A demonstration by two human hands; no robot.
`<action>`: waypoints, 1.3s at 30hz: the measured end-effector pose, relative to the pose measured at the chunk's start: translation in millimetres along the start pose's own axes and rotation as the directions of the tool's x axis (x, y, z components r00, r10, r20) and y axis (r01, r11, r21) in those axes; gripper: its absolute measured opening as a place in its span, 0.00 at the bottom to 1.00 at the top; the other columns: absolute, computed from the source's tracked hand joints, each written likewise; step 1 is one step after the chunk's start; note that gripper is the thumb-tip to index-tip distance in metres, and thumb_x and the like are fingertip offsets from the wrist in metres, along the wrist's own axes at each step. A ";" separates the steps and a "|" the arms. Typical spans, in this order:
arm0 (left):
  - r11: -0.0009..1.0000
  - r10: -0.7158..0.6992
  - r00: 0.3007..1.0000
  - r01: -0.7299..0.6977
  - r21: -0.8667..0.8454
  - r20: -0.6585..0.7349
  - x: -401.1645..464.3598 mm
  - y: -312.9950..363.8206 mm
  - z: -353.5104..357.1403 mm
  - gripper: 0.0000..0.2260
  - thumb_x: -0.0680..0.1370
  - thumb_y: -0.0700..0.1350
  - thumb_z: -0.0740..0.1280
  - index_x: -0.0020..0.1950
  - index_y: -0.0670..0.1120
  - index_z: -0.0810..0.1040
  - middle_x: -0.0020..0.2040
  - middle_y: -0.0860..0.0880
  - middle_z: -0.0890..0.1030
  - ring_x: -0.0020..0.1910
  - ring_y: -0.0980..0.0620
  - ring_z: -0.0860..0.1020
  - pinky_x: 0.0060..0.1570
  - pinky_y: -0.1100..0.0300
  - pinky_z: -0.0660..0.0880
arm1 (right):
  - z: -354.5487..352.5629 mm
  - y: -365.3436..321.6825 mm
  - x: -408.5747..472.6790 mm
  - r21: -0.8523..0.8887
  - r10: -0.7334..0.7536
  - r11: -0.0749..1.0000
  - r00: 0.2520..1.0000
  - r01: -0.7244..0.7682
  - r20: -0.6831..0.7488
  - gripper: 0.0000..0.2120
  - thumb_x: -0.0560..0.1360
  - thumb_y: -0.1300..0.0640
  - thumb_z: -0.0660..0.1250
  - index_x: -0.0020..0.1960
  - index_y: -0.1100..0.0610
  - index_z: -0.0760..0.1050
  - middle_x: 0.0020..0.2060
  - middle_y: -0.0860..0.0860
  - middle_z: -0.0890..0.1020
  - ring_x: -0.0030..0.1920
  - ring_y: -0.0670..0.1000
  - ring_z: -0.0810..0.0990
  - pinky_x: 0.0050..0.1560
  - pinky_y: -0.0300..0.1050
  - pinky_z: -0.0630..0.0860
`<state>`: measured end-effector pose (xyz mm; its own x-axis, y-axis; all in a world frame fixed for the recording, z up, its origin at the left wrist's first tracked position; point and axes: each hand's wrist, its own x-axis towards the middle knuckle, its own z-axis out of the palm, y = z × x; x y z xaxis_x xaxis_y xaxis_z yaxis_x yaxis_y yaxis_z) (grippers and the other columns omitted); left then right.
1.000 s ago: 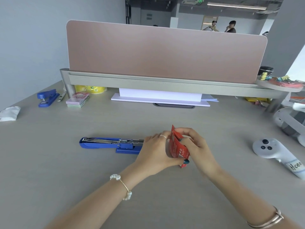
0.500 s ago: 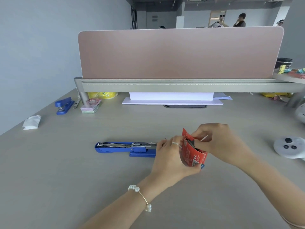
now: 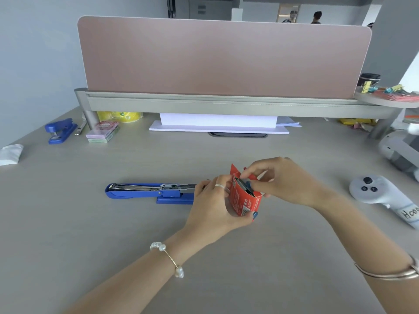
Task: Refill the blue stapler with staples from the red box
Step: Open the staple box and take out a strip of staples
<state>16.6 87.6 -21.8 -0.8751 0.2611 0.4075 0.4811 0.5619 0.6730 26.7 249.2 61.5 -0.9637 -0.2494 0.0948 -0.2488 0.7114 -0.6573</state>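
The blue stapler (image 3: 145, 191) lies flat on the desk, swung fully open, its metal staple channel facing up. Its right end is hidden behind my left hand (image 3: 210, 207). That hand holds the small red box (image 3: 243, 199) upright just above the desk, thumb under its lower corner. The box's top flap stands open. My right hand (image 3: 285, 180) reaches in from the right, fingertips pinched at the box's open mouth on the grey staples inside.
A second blue stapler (image 3: 60, 130) and a stack of sticky notes (image 3: 102, 134) sit at the back left. A white controller (image 3: 381, 193) lies to the right. A white paper stack (image 3: 217, 123) rests under the pink divider (image 3: 222, 57). A crumpled tissue (image 3: 10, 154) lies at the left edge.
My right hand's fingers have moved from the box's flap down into its open mouth. The left hand keeps holding the box, and the view has shifted slightly.
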 end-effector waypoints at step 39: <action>0.995 0.077 0.997 -0.077 0.056 -0.012 1.0 -5.5 4.4 0.28 0.60 0.60 0.71 0.56 0.52 0.68 0.50 0.55 0.79 0.53 0.57 0.73 0.63 0.61 0.61 | 15.2 1.6 0.9 -0.398 -0.402 0.867 0.894 0.300 -0.200 0.05 0.72 0.59 0.66 0.43 0.52 0.79 0.53 0.47 0.82 0.45 0.43 0.78 0.40 0.48 0.80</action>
<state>12.9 88.2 -27.8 -0.8346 0.2946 0.4656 0.5429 0.5834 0.6041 26.9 240.2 49.2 -0.7806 -0.3770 0.4985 -0.5436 0.8032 -0.2438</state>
